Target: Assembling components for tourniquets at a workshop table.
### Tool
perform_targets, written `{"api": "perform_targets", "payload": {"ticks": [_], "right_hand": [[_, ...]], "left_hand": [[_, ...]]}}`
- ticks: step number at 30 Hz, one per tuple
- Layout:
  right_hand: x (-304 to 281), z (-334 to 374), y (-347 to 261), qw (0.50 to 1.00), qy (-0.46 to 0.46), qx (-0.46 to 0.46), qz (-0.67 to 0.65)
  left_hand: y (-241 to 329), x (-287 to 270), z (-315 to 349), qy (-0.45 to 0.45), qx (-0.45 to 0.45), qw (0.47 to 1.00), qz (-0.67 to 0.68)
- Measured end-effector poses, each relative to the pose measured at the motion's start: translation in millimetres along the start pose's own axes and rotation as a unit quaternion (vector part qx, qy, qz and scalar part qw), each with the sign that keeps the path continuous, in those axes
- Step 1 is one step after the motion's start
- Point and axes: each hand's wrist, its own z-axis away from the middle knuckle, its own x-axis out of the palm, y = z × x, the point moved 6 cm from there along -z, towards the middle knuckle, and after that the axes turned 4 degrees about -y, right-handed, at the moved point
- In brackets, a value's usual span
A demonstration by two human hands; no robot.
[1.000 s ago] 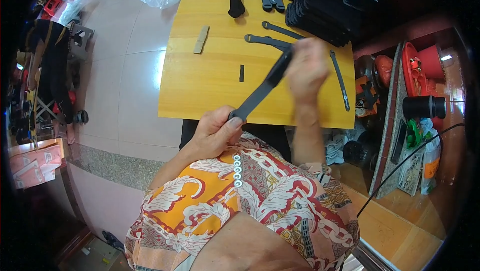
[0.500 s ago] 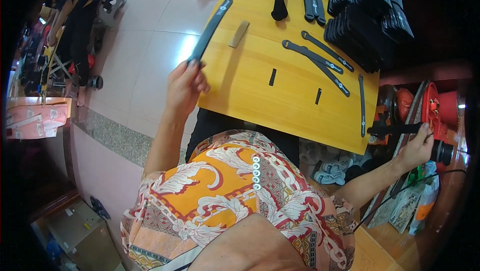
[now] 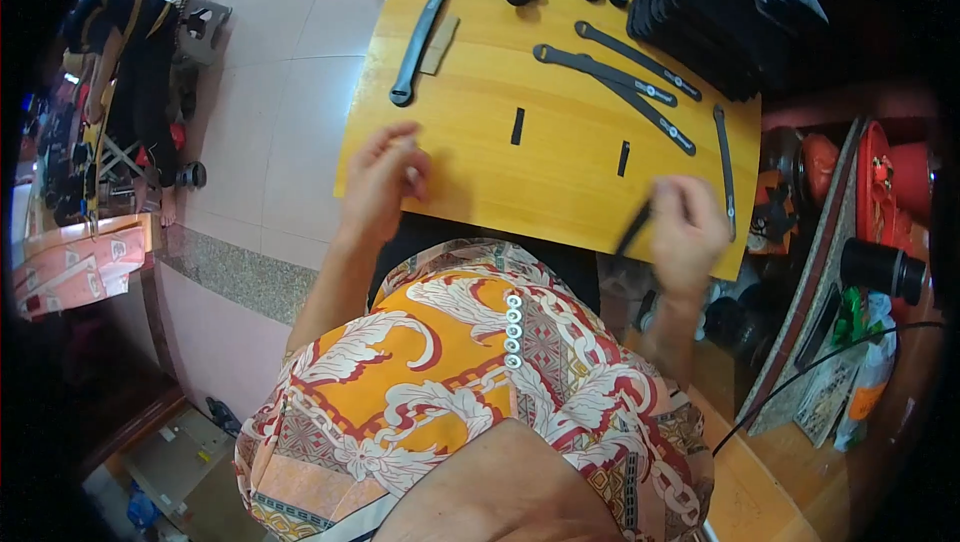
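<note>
My right hand (image 3: 688, 228) is at the near right edge of the yellow wooden table (image 3: 560, 157), closed on a thin dark strip (image 3: 634, 230) that sticks out to the left of my fingers. My left hand (image 3: 385, 180) hovers over the table's near left corner, fingers loosely curled and apart, holding nothing. A long dark grey strap piece (image 3: 421, 40) lies on the table beyond my left hand, beside a small tan block (image 3: 439, 45). Two short black pieces (image 3: 518, 126) (image 3: 624, 158) lie between my hands.
Several more grey straps (image 3: 612, 74) lie at mid-table, one narrow strip (image 3: 724, 170) along the right edge. A stack of black items (image 3: 720, 12) fills the far right corner. Red containers and a black cylinder (image 3: 882, 268) crowd the floor at right; tiled floor lies left.
My left hand has set the long strap down on the table's left part and drawn back. My right hand has come from the floor clutter to the table edge holding a thin dark strip.
</note>
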Motion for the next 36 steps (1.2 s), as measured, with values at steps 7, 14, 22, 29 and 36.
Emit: {"api": "perform_targets", "payload": {"ticks": [7,14,22,29,36], "right_hand": [[100.3,25.8,-39.2,0.976,-0.133,-0.157,-0.072],[90.2,27.3,-25.2,0.939,-0.245,-0.063,-0.232],[61.5,33.5,37.0,0.868,-0.37,0.158,-0.292],[41.4,5.8,52.2,0.952,-0.196,0.085,-0.22],[49.4,-10.6,1.1,0.968,-0.16,-0.155,-0.113]], "left_hand": [[-17.4,86.2,28.6,-0.228,-0.129,0.948,0.179],[-27.7,76.3,26.0,-0.227,-0.151,0.96,0.059],[27.3,74.5,1.4,-0.193,0.078,0.977,-0.051],[31.0,73.2,-3.0,-0.186,0.072,0.974,-0.105],[61.0,103.7,33.2,-0.311,0.21,0.883,-0.282]]}}
